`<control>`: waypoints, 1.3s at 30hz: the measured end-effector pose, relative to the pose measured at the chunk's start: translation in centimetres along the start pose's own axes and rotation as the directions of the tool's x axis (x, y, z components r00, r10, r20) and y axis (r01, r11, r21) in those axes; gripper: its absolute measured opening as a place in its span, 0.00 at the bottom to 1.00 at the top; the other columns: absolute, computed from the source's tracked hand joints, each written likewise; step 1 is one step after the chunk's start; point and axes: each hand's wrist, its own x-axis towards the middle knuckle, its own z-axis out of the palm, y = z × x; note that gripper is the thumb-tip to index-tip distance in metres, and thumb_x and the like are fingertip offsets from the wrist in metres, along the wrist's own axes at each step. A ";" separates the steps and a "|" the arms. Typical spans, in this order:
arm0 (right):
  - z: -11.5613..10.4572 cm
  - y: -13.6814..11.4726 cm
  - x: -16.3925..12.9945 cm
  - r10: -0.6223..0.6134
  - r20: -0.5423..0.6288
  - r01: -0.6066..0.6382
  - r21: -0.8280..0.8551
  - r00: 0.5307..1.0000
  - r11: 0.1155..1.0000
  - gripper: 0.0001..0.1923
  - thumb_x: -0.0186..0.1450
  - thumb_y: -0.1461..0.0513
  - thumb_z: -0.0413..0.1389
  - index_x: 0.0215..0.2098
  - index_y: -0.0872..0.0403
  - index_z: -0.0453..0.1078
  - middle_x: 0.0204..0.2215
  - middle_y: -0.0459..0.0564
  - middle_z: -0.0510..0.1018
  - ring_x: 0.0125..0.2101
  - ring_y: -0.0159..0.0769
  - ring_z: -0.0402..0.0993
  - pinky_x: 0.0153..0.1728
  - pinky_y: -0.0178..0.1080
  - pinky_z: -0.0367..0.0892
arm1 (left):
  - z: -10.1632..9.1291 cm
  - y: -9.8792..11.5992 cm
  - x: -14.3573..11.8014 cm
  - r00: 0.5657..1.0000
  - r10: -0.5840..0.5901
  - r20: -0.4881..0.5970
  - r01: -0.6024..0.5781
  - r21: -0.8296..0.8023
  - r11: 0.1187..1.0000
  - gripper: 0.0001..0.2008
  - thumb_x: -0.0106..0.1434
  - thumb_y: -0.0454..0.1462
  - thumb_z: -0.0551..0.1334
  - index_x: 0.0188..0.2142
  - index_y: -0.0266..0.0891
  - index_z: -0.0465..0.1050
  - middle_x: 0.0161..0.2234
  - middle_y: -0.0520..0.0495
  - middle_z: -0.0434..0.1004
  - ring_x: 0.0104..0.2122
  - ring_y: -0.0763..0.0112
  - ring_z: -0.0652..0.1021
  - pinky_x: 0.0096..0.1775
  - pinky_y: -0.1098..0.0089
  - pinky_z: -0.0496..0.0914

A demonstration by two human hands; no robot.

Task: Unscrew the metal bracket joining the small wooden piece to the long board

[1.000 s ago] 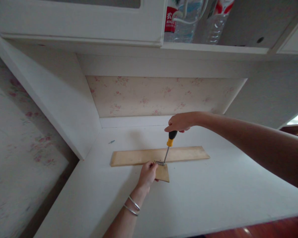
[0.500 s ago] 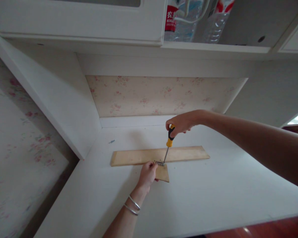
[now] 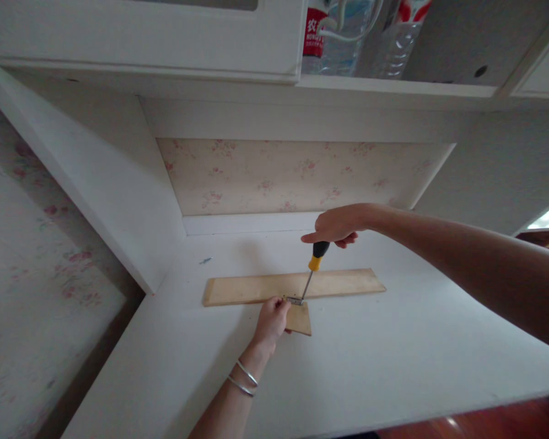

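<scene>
My right hand (image 3: 336, 225) is closed around the black and yellow handle of a screwdriver (image 3: 315, 263), its index finger stretched out to the left. The screwdriver leans slightly, its tip down at a small metal hinge (image 3: 294, 300). That hinge lies where a short wooden piece (image 3: 299, 320) meets the front edge of a long wooden board (image 3: 251, 289). With thumb and fingers, my left hand (image 3: 272, 320) pinches the short piece at its left side, close to the hinge. The fingers below the piece are mostly hidden.
The board lies flat on a white desk top (image 3: 370, 360). Small screws (image 3: 205, 261) lie behind its left end. A white side panel (image 3: 96, 183) rises at the left. Overhead, an open cabinet shelf (image 3: 393, 87) holds plastic bottles (image 3: 402, 46).
My right hand has turned on the screwdriver handle, and its index finger now points out to the left. My left hand and the wooden pieces stay in place.
</scene>
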 end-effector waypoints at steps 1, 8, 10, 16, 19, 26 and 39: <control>0.0 0.0 0.0 -0.018 -0.016 0.018 -0.020 1.000 1.000 0.31 0.65 0.43 0.42 0.31 0.61 0.70 0.20 0.55 0.71 0.18 0.34 0.65 0.24 0.41 0.62 | 0.0 -0.1 0.1 1.000 0.000 0.004 0.000 -0.005 1.000 0.10 0.54 0.42 0.57 0.26 0.37 0.66 0.23 0.51 0.65 0.23 0.71 0.70 0.16 0.75 0.63; 0.4 0.0 -0.2 -0.040 0.008 0.036 0.263 0.999 0.964 0.29 0.56 0.52 0.61 0.52 0.55 0.61 0.32 0.52 0.75 0.28 0.38 0.74 0.26 0.37 0.67 | 0.0 -0.3 0.2 1.000 -0.006 -0.001 0.006 -0.012 1.000 0.09 0.54 0.41 0.58 0.26 0.37 0.67 0.24 0.50 0.67 0.23 0.72 0.70 0.16 0.76 0.63; 0.4 -0.2 -0.2 -0.009 -0.021 0.013 0.233 1.000 0.972 0.26 0.62 0.45 0.53 0.47 0.57 0.64 0.31 0.53 0.75 0.25 0.37 0.74 0.26 0.38 0.66 | 0.0 -0.2 0.3 1.000 -0.003 -0.007 0.003 -0.012 1.000 0.10 0.54 0.42 0.58 0.26 0.36 0.68 0.23 0.51 0.67 0.23 0.72 0.70 0.16 0.76 0.63; 0.5 0.6 0.7 -0.107 -0.047 0.111 0.078 0.993 0.991 0.21 0.63 0.48 0.52 0.42 0.57 0.67 0.26 0.52 0.75 0.24 0.37 0.72 0.24 0.37 0.61 | 0.0 0.0 0.1 1.000 -0.008 0.009 0.008 -0.005 1.000 0.10 0.55 0.42 0.58 0.26 0.37 0.66 0.22 0.52 0.64 0.22 0.72 0.69 0.16 0.75 0.64; 0.5 1.0 1.1 -0.250 -0.111 0.261 0.098 0.962 0.960 0.29 0.54 0.51 0.62 0.50 0.53 0.63 0.33 0.50 0.76 0.30 0.37 0.74 0.25 0.35 0.61 | 0.0 0.2 0.0 1.000 -0.017 0.008 0.017 0.004 1.000 0.09 0.55 0.42 0.57 0.26 0.37 0.65 0.22 0.52 0.63 0.22 0.72 0.69 0.16 0.75 0.64; 0.2 -0.2 0.3 0.000 0.001 0.000 0.127 1.000 0.992 0.30 0.66 0.42 0.41 0.37 0.60 0.67 0.28 0.56 0.75 0.22 0.36 0.72 0.27 0.40 0.64 | 0.0 0.4 -0.2 1.000 -0.018 0.001 0.018 -0.009 1.000 0.09 0.55 0.41 0.58 0.25 0.37 0.64 0.22 0.52 0.63 0.22 0.73 0.68 0.15 0.77 0.62; 0.1 0.7 0.5 -0.024 -0.016 0.027 0.226 1.000 0.974 0.27 0.65 0.43 0.46 0.46 0.56 0.66 0.34 0.54 0.77 0.25 0.38 0.75 0.31 0.41 0.65 | 0.0 0.3 -0.1 1.000 -0.005 0.007 0.005 -0.014 1.000 0.09 0.55 0.41 0.58 0.25 0.37 0.64 0.22 0.53 0.63 0.22 0.72 0.69 0.15 0.76 0.63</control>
